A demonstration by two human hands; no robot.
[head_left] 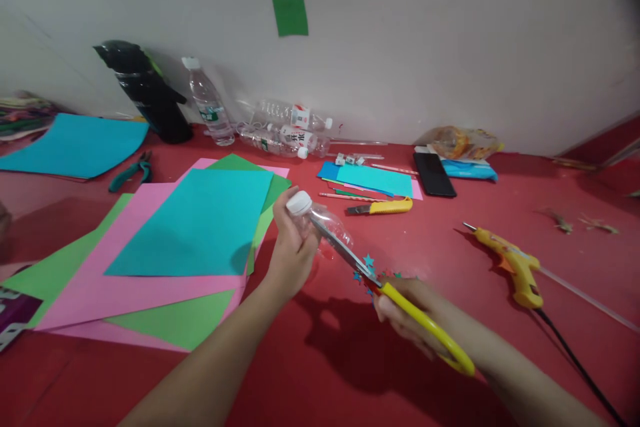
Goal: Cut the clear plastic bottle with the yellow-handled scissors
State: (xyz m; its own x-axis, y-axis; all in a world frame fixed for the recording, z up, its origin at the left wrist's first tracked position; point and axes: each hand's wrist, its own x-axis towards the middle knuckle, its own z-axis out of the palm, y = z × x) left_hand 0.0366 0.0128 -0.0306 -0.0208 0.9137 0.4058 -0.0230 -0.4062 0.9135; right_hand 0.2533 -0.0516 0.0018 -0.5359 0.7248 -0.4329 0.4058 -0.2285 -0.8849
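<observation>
My left hand (293, 257) is wrapped round the neck end of a clear plastic bottle piece (330, 223) with a white cap, held above the red table. My right hand (415, 317) grips yellow-handled scissors (425, 323), whose metal blades point up and left and meet the clear plastic just below the cap. Whether the blades have plastic between them cannot be made out. Small coloured stars (369, 260) lie on the table behind the scissors, near my right hand.
Coloured paper sheets (200, 227) lie at left, with pliers (131, 172) behind. Bottles (210, 107) and a black flask (150, 97) line the wall. A yellow cutter (390, 207) and phone (434, 174) lie beyond my hands; a glue gun (510, 260) with its cord lies right.
</observation>
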